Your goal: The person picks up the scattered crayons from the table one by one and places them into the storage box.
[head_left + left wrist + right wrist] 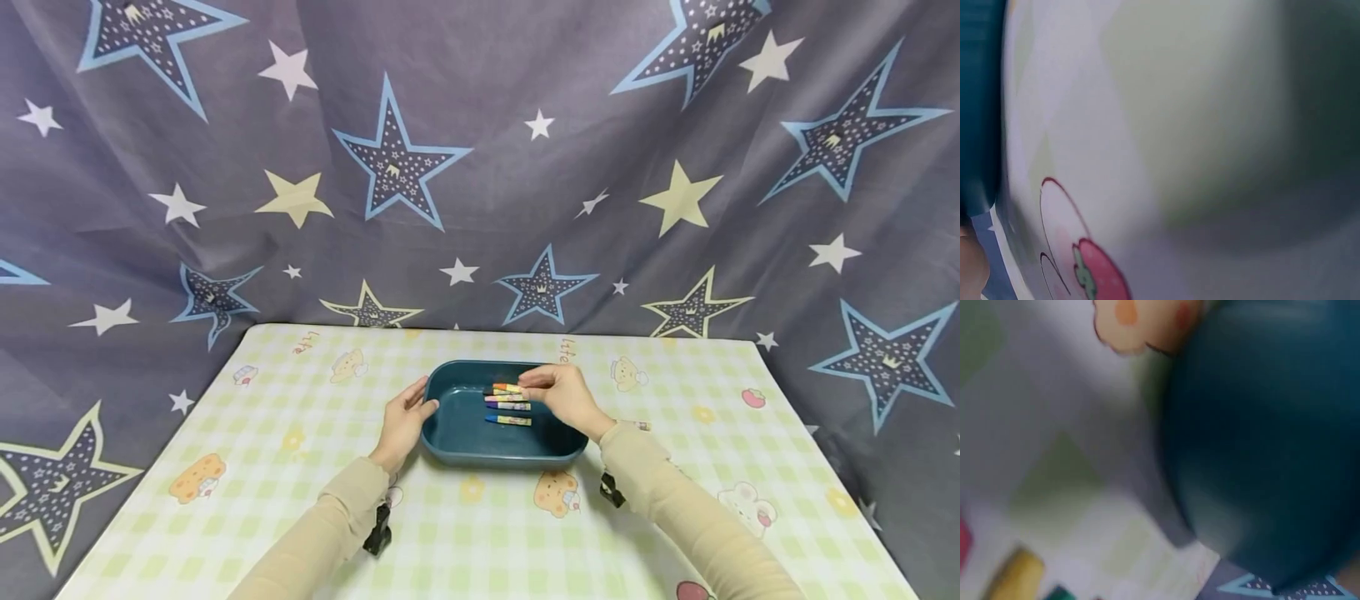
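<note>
The right hand (566,396) reaches over the tray's right end, thumb and finger pinching the right end of the orange crayon (507,388). The left hand (402,422) grips the tray (495,458) at its left end, thumb over the rim. From where I stand, the crayons lie just left of the right hand and well apart from the left. Their long axes run side to side, along the tray's length, coloured tips leftward; the blue crayon (508,421) sits apart, nearer the person. Outside, on the bench (247,533), a yellow piece (1019,578) shows blurred.
</note>
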Tool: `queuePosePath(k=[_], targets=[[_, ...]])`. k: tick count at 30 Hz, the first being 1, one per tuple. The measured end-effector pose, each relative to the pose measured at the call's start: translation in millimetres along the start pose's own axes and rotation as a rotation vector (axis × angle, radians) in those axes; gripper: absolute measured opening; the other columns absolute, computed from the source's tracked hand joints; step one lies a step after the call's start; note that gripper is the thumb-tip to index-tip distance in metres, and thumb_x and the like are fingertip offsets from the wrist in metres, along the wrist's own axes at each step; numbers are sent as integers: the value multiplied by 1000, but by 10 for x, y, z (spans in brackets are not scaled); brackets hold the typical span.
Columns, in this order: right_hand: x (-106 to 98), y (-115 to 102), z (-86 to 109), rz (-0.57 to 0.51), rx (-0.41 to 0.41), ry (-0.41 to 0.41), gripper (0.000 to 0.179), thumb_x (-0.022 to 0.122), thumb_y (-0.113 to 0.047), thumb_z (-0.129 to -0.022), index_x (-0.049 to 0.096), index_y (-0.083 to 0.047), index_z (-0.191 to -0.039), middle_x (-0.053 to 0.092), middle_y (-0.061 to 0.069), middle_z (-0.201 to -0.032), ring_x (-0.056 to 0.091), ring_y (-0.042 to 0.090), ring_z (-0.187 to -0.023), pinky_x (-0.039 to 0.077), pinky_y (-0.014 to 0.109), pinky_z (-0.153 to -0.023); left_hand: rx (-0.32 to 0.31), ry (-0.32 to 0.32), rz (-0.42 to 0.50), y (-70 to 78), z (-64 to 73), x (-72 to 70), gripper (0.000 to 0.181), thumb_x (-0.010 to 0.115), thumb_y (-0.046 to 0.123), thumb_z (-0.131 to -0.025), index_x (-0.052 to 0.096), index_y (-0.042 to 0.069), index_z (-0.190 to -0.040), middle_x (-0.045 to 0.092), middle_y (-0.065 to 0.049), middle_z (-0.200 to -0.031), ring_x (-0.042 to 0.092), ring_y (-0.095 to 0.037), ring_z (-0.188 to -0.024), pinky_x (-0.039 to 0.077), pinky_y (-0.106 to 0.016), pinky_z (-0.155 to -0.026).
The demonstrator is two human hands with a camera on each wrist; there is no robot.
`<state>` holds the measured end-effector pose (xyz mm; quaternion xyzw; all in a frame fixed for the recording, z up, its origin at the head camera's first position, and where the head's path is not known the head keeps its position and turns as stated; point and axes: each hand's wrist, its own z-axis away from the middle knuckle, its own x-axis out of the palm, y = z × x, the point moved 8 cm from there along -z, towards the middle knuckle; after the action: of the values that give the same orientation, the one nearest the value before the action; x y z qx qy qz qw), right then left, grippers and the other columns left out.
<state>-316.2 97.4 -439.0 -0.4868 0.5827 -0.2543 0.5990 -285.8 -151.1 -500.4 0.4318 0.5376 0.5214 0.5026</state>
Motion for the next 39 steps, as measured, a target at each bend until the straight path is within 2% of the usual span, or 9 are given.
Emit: queuePosePath(k=[5,10,15,20,26,29,39], targets=[[145,149,3,32,66,16,20,71,-4,-76,72,-6,-96,71,9,-88,67,18,-80,57,25,-68,-14,-6,17,-21,-22,0,52,57,7,-88,41,5,-137,44,-18,-138,40,-29,-129,36,-37,-108],[232,260,-21,38,128,22,21,73,-2,-73,72,-5,-94,72,9,-85,68,18,-78,57,25,-66,-26,-1,6,-14,-17,-14,52,57,7,-88,42,6,-137,46,-16,-137,41,-27,-129,38,-35,-107],[279,276,-66,71,108,-7,21,72,4,-72,72,-2,-92,71,12,-84,68,20,-77,58,26,-64,-20,19,5,-3,-31,-29,52,58,7,-87,43,6,-136,46,-16,-136,41,-28,-129,37,-35,-107],[317,302,-41,141,130,-54,19,72,5,-71,73,-5,-87,71,9,-82,68,18,-74,57,24,-62,-17,1,11,-26,-40,-5,52,58,6,-87,43,5,-137,45,-17,-137,41,-29,-129,37,-37,-107],[338,276,-37,177,84,-66,20,71,8,-71,72,-3,-87,71,9,-82,67,18,-73,57,23,-62,-26,20,11,-39,-31,-11,51,58,7,-86,44,6,-136,47,-16,-136,42,-28,-128,37,-35,-108],[340,266,-50,180,76,-69,20,70,9,-71,72,-3,-88,71,9,-82,67,18,-74,57,24,-62,-22,23,4,-20,-28,-11,51,58,7,-87,44,6,-136,46,-16,-137,41,-28,-129,36,-35,-109],[351,316,-45,139,122,-72,21,72,6,-71,72,-4,-89,71,9,-84,67,19,-77,57,25,-62,-25,7,21,-39,-30,-12,51,57,7,-87,43,6,-136,45,-16,-137,40,-27,-130,36,-35,-109]])
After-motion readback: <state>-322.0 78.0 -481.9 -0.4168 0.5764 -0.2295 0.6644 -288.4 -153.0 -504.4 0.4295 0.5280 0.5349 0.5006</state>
